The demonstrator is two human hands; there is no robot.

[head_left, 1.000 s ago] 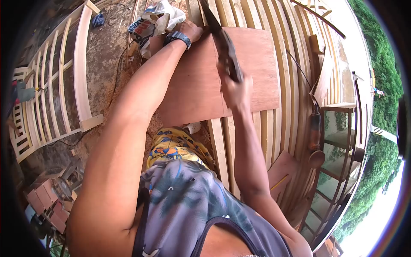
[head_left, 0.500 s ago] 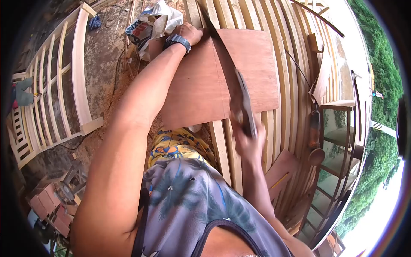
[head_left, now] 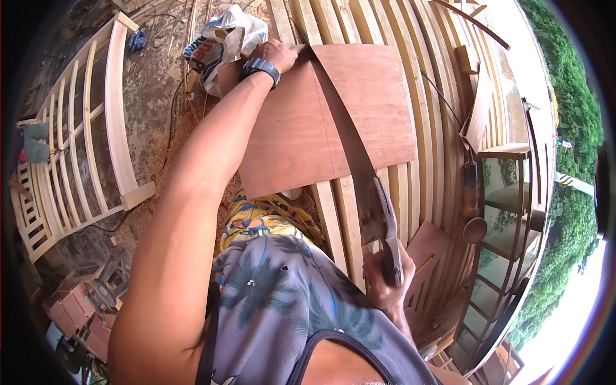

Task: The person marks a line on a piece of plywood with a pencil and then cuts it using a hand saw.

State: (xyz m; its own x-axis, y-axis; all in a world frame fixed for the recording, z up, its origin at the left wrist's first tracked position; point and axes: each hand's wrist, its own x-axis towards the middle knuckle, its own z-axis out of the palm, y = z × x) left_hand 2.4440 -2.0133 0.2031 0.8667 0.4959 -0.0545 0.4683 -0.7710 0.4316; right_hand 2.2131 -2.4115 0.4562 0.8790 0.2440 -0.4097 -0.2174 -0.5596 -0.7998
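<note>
A reddish-brown plywood sheet (head_left: 282,138) lies across pale wooden slats, with a thin pencil line running down it. My left hand (head_left: 280,56), wearing a dark wristwatch (head_left: 262,68), is closed on the sheet's far edge, left of the cut. In my right hand (head_left: 384,276) is the handle of a handsaw (head_left: 346,131), at the near side and beyond the sheet's near edge. Its long dark blade slants over the plywood, meeting the far edge close to my left fingers. The hand partly hides the saw's grip.
A printed plastic bag (head_left: 224,42) sits beyond my left wrist. Slatted wooden frames (head_left: 119,109) stand on the left, over sawdust-strewn floor. On the right are an angle grinder (head_left: 471,186), a glass-paned cabinet (head_left: 504,212) and a plywood offcut (head_left: 427,247) with a pencil (head_left: 423,264).
My right hand has drawn the saw back toward my body and slightly right. My left hand stays on the plywood's far edge.
</note>
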